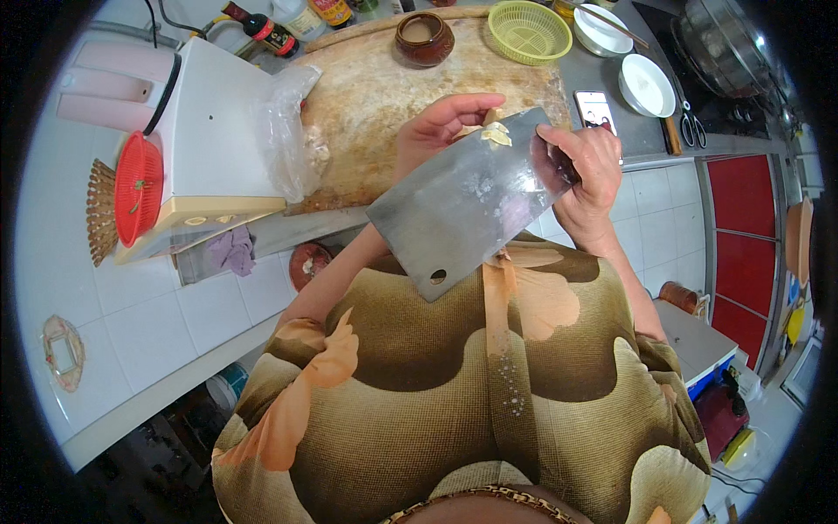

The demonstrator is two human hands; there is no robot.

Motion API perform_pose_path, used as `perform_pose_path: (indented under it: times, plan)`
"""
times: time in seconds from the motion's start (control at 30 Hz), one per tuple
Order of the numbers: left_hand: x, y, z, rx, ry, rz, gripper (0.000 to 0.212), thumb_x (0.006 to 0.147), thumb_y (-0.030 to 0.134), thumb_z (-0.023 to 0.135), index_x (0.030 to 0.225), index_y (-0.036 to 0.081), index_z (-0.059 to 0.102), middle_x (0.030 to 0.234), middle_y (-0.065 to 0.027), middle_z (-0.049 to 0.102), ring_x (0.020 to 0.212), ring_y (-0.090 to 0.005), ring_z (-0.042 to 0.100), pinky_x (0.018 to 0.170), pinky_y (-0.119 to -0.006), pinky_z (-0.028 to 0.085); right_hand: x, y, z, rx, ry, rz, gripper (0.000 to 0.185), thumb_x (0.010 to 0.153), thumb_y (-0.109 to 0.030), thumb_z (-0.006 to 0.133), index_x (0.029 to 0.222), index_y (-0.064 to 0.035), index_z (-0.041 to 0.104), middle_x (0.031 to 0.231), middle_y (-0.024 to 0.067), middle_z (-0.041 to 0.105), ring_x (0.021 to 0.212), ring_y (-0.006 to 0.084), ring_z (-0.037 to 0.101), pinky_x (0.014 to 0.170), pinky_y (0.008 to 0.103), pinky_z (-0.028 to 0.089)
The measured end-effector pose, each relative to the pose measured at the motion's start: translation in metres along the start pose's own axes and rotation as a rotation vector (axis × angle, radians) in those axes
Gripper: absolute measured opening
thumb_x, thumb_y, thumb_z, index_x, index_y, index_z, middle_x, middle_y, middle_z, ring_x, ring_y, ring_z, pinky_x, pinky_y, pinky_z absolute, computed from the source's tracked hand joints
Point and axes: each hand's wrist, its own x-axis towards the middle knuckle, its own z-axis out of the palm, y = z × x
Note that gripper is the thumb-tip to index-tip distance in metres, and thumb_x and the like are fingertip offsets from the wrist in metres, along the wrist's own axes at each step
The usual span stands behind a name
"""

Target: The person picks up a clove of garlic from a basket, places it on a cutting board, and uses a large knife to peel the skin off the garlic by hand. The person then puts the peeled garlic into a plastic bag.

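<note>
My right hand (589,170) grips a broad steel cleaver (452,203) at its handle end, thumb on the blade's face. The blade is tilted flat side up in front of my chest, its corner with the hole towards me. Several pale slices (496,134), perhaps ginger or garlic, stick to the blade near its far edge. My left hand (442,121) is just beyond that edge, index finger stretched and the other fingers curled. Part of it is hidden by the blade, and a beige bit shows near its fingertips. Below lies a worn wooden cutting board (353,111).
A brown glazed pot (424,40) and a yellow-green plastic basket (529,31) stand at the board's back. To the right are white bowls (647,85), a phone (596,111) and scissors (692,124). A plastic bag (285,131) hangs by a white appliance (222,124) at left.
</note>
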Motion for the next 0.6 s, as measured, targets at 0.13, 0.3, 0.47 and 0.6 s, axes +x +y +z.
perform_pose_path:
  times: [0.13, 0.3, 0.47, 0.6]
  plan:
    - [0.004, -0.007, -0.005, -0.029, 0.114, -0.038, 0.037, 0.090, 0.004, 0.065, 0.126, 0.000, 0.057, 0.110, -0.0081, 0.065, 0.096, -0.0103, 0.063, 0.082, -0.024, 0.053, 0.000, 0.001, 0.000, -0.003, -0.006, -0.005, 0.032, 0.066, -0.004, 0.081, 0.094, -0.0154, 0.069, 0.065, -0.0014, 0.052, 0.063, 0.0180, 0.050, 0.064, 0.0316, 0.034]
    - [0.002, 0.004, 0.001, -0.300, 0.171, -0.219, 0.032, 0.095, 0.003, 0.058, 0.126, 0.003, 0.056, 0.112, -0.0040, 0.063, 0.103, -0.0101, 0.061, 0.088, -0.024, 0.051, -0.001, 0.003, 0.001, 0.005, 0.001, -0.010, 0.032, 0.067, -0.004, 0.081, 0.094, -0.0152, 0.069, 0.066, -0.0012, 0.054, 0.063, 0.0182, 0.050, 0.064, 0.0317, 0.034]
    - [0.004, -0.005, -0.006, -0.268, 0.127, -0.223, 0.034, 0.095, 0.004, 0.057, 0.130, 0.004, 0.055, 0.118, -0.0051, 0.063, 0.107, -0.0109, 0.060, 0.091, -0.024, 0.050, 0.000, 0.003, 0.002, 0.005, 0.002, -0.005, 0.031, 0.067, -0.004, 0.081, 0.094, -0.0150, 0.069, 0.066, -0.0013, 0.054, 0.063, 0.0185, 0.051, 0.064, 0.0319, 0.034]
    - [0.005, -0.005, -0.008, -0.271, 0.110, -0.231, 0.035, 0.095, 0.004, 0.057, 0.131, 0.003, 0.054, 0.120, -0.0071, 0.063, 0.106, -0.0124, 0.061, 0.091, -0.025, 0.051, -0.001, 0.003, 0.001, 0.001, 0.002, 0.001, 0.032, 0.067, -0.004, 0.081, 0.094, -0.0151, 0.069, 0.066, -0.0015, 0.055, 0.063, 0.0185, 0.051, 0.064, 0.0319, 0.034]
